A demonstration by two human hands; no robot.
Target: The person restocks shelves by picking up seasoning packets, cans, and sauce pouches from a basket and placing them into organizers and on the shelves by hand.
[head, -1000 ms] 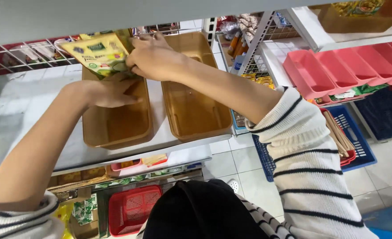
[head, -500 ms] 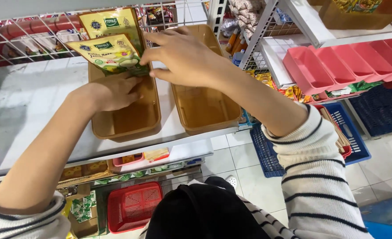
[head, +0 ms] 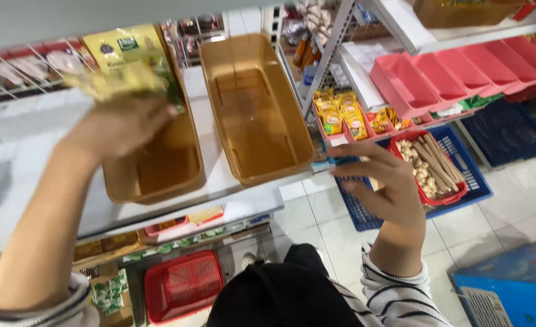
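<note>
Head view: left hand (head: 119, 127) gripped a blurred yellow seasoning packet (head: 113, 82) over the left brown bin (head: 159, 175), another packet (head: 125, 48) standing upright at its back; right hand (head: 380, 188) hung open, empty, below the empty right brown bin (head: 253, 115); stocking looked barely begun.

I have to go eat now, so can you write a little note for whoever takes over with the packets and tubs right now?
Left hand: in the left brown plastic tub on the white shelf, at the yellow-green foil packets standing at its far end; blurred, so grip unclear.
Right hand: empty, fingers spread, off the shelf edge.
Done: a few packets in the left tub.
Left: the right brown plastic tub holds nothing.
</note>
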